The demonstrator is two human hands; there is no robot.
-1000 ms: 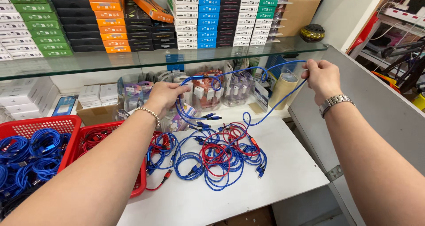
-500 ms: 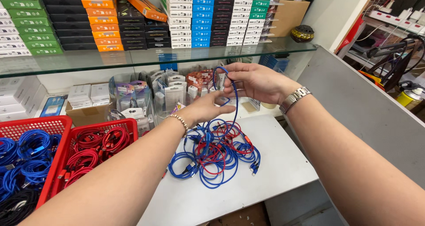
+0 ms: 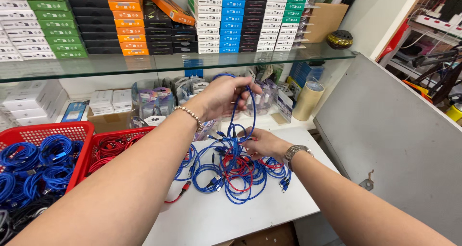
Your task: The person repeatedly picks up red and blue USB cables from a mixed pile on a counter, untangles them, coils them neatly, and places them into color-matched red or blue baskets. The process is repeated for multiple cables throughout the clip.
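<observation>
While pinched in left fingers, blue cable above right fingers gripping its lower strands.

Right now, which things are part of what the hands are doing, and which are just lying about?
In use: left hand lifting a thin blue cable; right hand on the tangled pile of blue and red cables.

Lying about: red plastic baskets of coiled cables, tan tape roll, stacked coloured boxes.

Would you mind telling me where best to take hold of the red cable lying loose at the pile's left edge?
Probably pinch the red cable mid-length from above: it lies flat on the white table, clear of the blue tangle.
</observation>
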